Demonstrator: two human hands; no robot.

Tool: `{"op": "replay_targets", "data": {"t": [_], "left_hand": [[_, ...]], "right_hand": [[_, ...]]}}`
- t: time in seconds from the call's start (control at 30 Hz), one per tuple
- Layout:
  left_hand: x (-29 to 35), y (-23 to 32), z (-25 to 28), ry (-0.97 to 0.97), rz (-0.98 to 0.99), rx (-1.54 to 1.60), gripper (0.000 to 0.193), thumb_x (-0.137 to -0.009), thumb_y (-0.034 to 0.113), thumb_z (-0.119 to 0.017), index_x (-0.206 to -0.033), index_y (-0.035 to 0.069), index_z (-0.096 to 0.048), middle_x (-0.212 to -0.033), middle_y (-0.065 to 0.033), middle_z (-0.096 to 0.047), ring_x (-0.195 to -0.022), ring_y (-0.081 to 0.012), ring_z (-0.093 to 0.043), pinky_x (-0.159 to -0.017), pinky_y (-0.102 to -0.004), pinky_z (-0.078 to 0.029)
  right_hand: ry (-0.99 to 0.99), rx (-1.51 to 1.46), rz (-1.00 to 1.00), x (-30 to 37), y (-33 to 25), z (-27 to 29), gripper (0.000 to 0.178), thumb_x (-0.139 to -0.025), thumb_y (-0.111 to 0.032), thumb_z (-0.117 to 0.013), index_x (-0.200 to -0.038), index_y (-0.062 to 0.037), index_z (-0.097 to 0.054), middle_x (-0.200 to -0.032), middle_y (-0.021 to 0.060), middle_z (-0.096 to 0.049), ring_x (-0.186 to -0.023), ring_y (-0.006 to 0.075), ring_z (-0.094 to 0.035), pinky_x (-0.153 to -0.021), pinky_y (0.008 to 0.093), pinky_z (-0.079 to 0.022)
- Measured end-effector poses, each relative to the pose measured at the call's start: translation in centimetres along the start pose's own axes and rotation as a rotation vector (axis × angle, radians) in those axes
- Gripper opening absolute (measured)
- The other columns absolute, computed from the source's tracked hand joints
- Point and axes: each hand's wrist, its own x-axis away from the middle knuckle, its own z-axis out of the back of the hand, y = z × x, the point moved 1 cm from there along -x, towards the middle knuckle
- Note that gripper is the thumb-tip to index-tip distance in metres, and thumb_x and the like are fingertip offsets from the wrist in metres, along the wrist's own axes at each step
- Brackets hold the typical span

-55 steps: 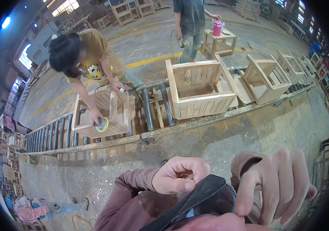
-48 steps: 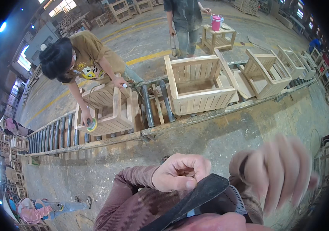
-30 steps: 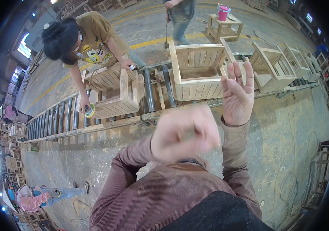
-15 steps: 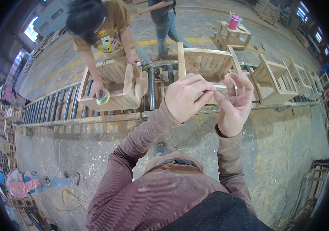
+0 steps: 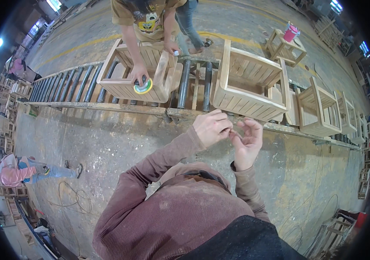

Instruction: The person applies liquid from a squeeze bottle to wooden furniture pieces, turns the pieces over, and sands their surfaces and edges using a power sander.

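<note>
My left hand [image 5: 211, 127] and my right hand [image 5: 247, 139] are raised together in front of my chest, both in brown-red sleeves. The left hand's fingers are pinched against the right hand's fingertips; I cannot make out anything between them. The right hand's fingers are spread and slightly curled. Just beyond the hands, a pale wooden slatted crate [image 5: 250, 86] sits on a roller conveyor [image 5: 185, 82].
Across the conveyor a co-worker presses a green and yellow sanding disc [image 5: 143, 86] on another wooden crate [image 5: 128, 78]. More crates [image 5: 319, 108] line the right. A pink bucket [image 5: 291, 32] stands on a small wooden stool. A person [image 5: 16, 169] lies on the concrete floor at left, near cables [image 5: 70, 195].
My hands rose from low by my body and came together in front of me. My view tipped forward, closer to the conveyor. The co-worker kept sanding the crate.
</note>
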Motion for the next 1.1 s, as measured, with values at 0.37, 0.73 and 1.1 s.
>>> {"op": "replay_targets", "data": {"t": [0.37, 0.73, 1.1], "left_hand": [[7.2, -3.7, -3.6, 0.032, 0.264, 0.088, 0.011, -0.063, 0.005, -0.062, -0.074, 0.007, -0.060, -0.071, -0.0049, -0.056, -0.068, -0.0224, -0.054, -0.059, -0.0315, -0.046], [24.3, -13.4, -10.6, -0.724, 1.156, -0.124, 0.025, -0.079, 0.028, -0.045, -0.088, 0.010, -0.061, -0.095, -0.0112, -0.060, -0.092, -0.0311, -0.056, -0.076, -0.0413, -0.046], [57.6, -20.7, -13.0, -0.970, 1.576, -0.145, 0.029, -0.077, 0.025, -0.056, -0.098, 0.007, -0.063, -0.105, -0.0151, -0.060, -0.097, -0.0303, -0.057, -0.081, -0.0404, -0.046]], "right_hand": [[-0.172, 0.063, -0.261, 2.6, 5.0, -0.1, 0.044, -0.068, 0.010, -0.061, -0.106, -0.0032, -0.044, -0.113, 0.0059, -0.040, -0.101, 0.0151, -0.049, -0.081, 0.0282, -0.048], [-0.784, 1.226, -0.559, 7.0, 23.1, 11.7, 0.050, -0.066, -0.023, -0.070, -0.109, -0.0068, -0.051, -0.108, 0.0191, -0.053, -0.102, 0.0342, -0.051, -0.086, 0.0395, -0.043], [-0.657, 1.327, -1.161, 15.2, 28.3, 23.6, 0.043, -0.065, -0.026, -0.069, -0.102, -0.0046, -0.060, -0.104, 0.0175, -0.059, -0.099, 0.0282, -0.057, -0.082, 0.0358, -0.046]]}}
